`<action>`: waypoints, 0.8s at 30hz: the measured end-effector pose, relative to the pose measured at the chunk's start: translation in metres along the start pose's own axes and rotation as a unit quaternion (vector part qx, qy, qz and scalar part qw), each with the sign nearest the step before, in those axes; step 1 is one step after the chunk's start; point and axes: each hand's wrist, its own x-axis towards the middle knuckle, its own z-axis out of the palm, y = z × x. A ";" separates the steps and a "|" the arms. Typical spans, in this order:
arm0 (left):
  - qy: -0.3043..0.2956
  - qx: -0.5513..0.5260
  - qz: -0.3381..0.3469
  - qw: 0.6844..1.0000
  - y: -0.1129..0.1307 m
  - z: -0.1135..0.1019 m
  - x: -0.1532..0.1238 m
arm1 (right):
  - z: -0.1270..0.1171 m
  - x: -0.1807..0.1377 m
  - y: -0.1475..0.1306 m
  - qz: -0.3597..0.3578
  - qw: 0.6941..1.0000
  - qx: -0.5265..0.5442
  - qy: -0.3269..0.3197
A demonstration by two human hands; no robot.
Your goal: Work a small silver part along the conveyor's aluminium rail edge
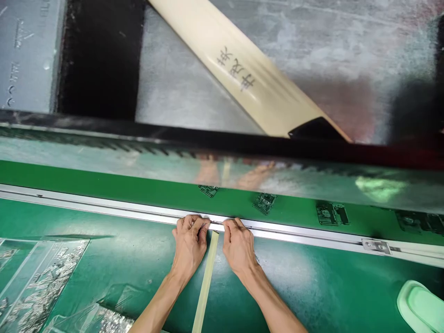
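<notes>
My left hand point(190, 244) and my right hand point(239, 246) face each other at the silver aluminium rail point(104, 206), a short gap between them. The fingers of each are pinched closed at the rail. A small, thin, dark piece shows in the gap between the fingertips, too small to name. What the fingertips grip is mostly hidden. A strip of pale yellow tape point(206, 284) lies on the green worktop between my wrists, its far end close to the rail.
Beyond the rail, several dark circuit boards point(265, 202) lie on a green belt point(86, 181). A raised metal shelf point(194, 88) overhangs it. Clear bags of small metal parts point(45, 282) are at left. At right are a metal bracket point(376, 246) and a pale green dish point(421, 306).
</notes>
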 end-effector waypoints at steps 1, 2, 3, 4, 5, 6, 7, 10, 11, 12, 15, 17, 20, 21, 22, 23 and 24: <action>-0.001 0.001 0.002 1.000 0.000 0.000 0.000 | -0.001 0.000 0.000 0.001 1.000 0.000 -0.002; -0.003 0.003 0.005 1.000 -0.001 0.000 0.000 | -0.003 0.000 0.000 0.002 1.000 -0.001 -0.004; -0.004 0.005 0.008 1.000 -0.001 -0.001 0.000 | -0.004 0.000 0.000 0.003 1.000 -0.003 -0.006; -0.006 0.008 0.011 1.000 -0.001 -0.002 0.000 | -0.005 0.000 0.000 0.004 1.000 -0.007 -0.008; -0.009 0.012 0.015 1.000 0.000 -0.003 0.000 | -0.006 0.000 0.000 0.004 1.000 -0.012 -0.011; -0.012 0.017 0.020 1.000 0.000 -0.004 0.000 | -0.007 0.001 -0.001 0.005 1.000 -0.016 -0.014; -0.015 0.023 0.026 0.999 0.001 -0.005 0.000 | -0.008 0.002 -0.001 0.005 1.000 -0.021 -0.017; -0.028 0.042 0.043 0.998 0.003 -0.008 0.002 | -0.009 0.006 -0.004 0.000 0.999 -0.028 -0.027; -0.031 0.046 0.047 0.997 0.004 -0.009 0.002 | -0.009 0.007 -0.005 -0.003 0.999 -0.029 -0.031; -0.033 0.049 0.049 0.997 0.004 -0.009 0.003 | -0.008 0.009 -0.006 -0.006 0.999 -0.030 -0.033; -0.032 0.048 0.044 0.997 0.003 -0.008 0.003 | -0.006 0.010 -0.007 -0.011 0.999 -0.031 -0.032; -0.028 0.043 0.036 0.998 0.001 -0.007 0.002 | -0.003 0.009 -0.007 -0.011 0.999 -0.031 -0.026; -0.023 0.031 0.024 0.999 0.001 -0.006 0.000 | 0.000 0.007 -0.006 -0.011 0.999 -0.030 -0.017; -0.022 0.027 0.019 0.999 0.001 -0.005 -0.001 | 0.001 0.006 -0.006 -0.012 0.999 -0.029 -0.014; -0.022 0.023 0.015 0.999 0.002 -0.005 -0.001 | 0.002 0.006 -0.006 -0.012 0.999 -0.029 -0.012; -0.021 0.021 0.010 1.000 0.002 -0.004 -0.001 | 0.002 0.005 -0.006 -0.012 0.999 -0.029 -0.010; -0.020 0.019 0.005 1.000 0.003 -0.004 -0.001 | 0.003 0.005 -0.005 -0.012 0.999 -0.028 -0.009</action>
